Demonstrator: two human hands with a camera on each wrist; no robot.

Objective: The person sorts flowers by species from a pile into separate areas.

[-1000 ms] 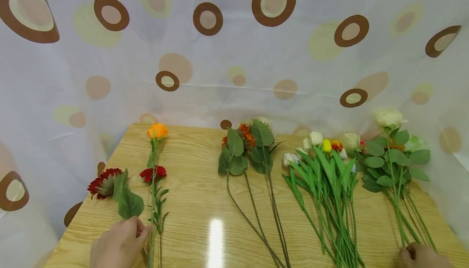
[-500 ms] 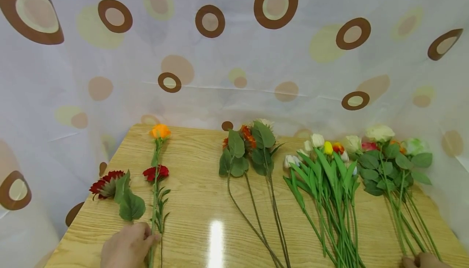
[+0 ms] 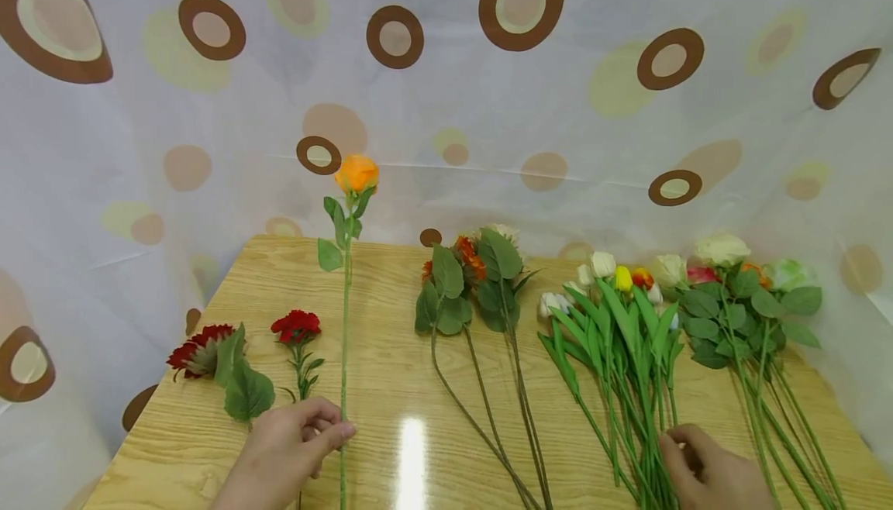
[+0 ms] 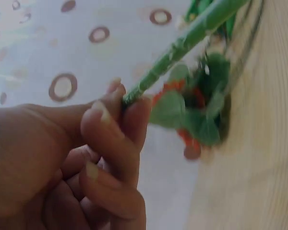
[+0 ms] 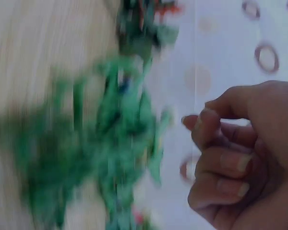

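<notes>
My left hand (image 3: pixel 289 448) pinches the green stem of an orange rose (image 3: pixel 357 174) between thumb and fingers. The rose stands raised, its bloom in front of the curtain. In the left wrist view the stem (image 4: pixel 182 50) rises from the fingertips. Behind that hand lies a red carnation (image 3: pixel 296 325), and farther left a dark red flower (image 3: pixel 202 351) with broad leaves. My right hand (image 3: pixel 711 467) is over the stems at the right of the tulips (image 3: pixel 628 339); its fingers are loosely curled with nothing in them, as the right wrist view shows.
Orange flowers (image 3: pixel 470 258) with long brown stems lie mid-table. White roses (image 3: pixel 722 250) and other blooms make a bunch at the right. A spotted curtain (image 3: pixel 432 91) hangs behind the wooden table (image 3: pixel 391 324).
The orange rose has been lifted off the table and carried right by my left hand. My right hand has left the white rose stems and moved left toward the tulips.
</notes>
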